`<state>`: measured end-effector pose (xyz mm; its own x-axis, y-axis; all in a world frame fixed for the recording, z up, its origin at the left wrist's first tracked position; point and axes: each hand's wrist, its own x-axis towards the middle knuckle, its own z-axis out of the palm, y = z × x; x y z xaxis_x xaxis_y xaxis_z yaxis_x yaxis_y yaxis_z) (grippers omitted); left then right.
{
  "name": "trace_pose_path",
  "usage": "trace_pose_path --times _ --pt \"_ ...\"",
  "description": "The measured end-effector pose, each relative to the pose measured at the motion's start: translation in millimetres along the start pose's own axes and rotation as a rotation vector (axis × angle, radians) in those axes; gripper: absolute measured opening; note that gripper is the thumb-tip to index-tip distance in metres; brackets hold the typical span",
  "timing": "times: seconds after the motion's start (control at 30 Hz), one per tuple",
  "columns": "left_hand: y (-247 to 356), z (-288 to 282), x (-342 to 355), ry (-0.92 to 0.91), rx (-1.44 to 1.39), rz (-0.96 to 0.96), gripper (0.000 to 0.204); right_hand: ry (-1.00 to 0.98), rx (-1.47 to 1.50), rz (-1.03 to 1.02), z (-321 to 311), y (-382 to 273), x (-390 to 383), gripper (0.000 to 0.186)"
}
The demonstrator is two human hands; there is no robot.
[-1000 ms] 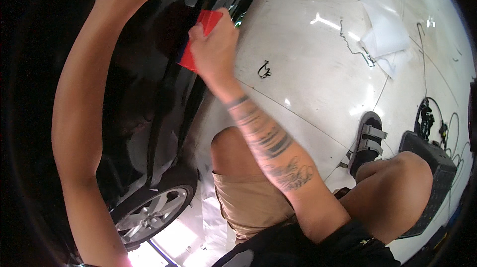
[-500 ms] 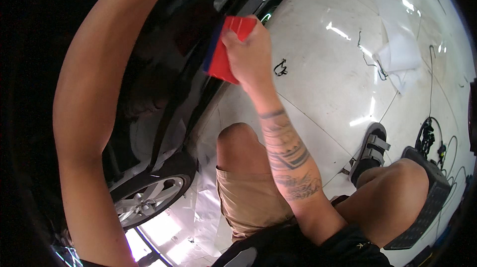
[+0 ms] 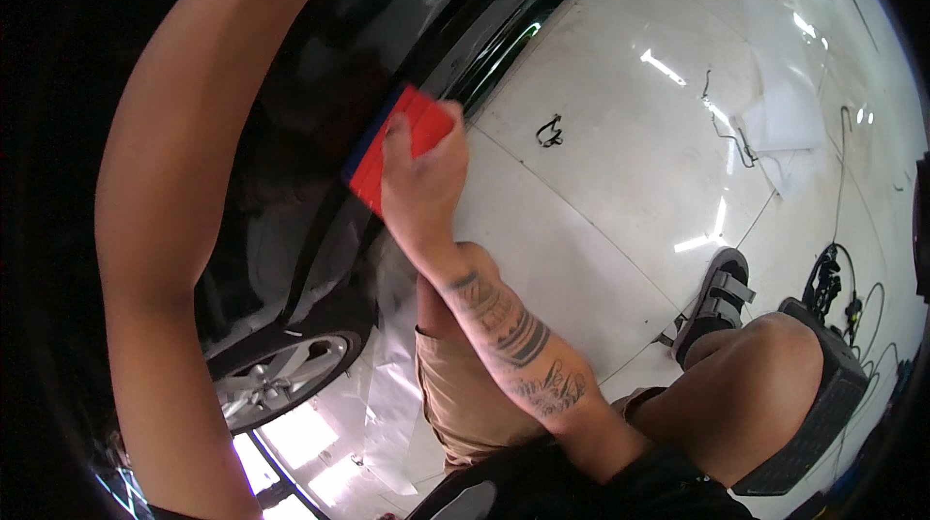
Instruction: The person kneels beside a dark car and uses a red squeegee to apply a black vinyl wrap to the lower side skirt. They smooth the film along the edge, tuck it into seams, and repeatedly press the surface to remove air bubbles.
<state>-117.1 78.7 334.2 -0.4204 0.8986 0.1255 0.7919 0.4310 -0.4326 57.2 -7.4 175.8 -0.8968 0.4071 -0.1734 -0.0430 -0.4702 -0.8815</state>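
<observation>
Right grip [image 3: 428, 179] pinches the red card [image 3: 424, 125], upper centre-left; I've got its long axis slanting lower-left to upper-right, blue edge [image 3: 370, 143] toward the black car panel [image 3: 334, 70], left hand unseen.

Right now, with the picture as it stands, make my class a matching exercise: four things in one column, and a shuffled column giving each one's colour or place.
1. Flat tool
2. Wheel
3. Shorts
4. Sandal

A. plain tan
B. grey-strapped, towards the picture's right
C. red and dark blue, held in the right hand
D. silver-spoked, at the picture's lower left

Pairs: 1-C; 2-D; 3-A; 4-B
</observation>
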Motion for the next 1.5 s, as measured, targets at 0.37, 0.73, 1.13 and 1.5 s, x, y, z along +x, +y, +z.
trace_pose_path --times 0.37,0.73,1.13,1.5 --pt "6.1 -9.6 3.2 -0.286 0.072 -0.129 0.015 0.213 0.144 -0.010 -7.0 -1.5 8.0 0.014" --pt "-5.7 12.4 -9.0 -0.046 0.257 0.049 0.008 0.114 0.561 0.028 -87.5 -11.9 160.9 0.039" --pt "25.3 52.7 50.4 -0.186 0.516 -0.052 0.011 -0.230 -0.514 -0.117 -125.8 -101.9 351.0 0.049" --pt "54.1 76.7 55.0 -0.283 0.522 -0.377 0.023 -0.307 -0.381 -0.072 -95.7 -94.0 333.2 0.032"
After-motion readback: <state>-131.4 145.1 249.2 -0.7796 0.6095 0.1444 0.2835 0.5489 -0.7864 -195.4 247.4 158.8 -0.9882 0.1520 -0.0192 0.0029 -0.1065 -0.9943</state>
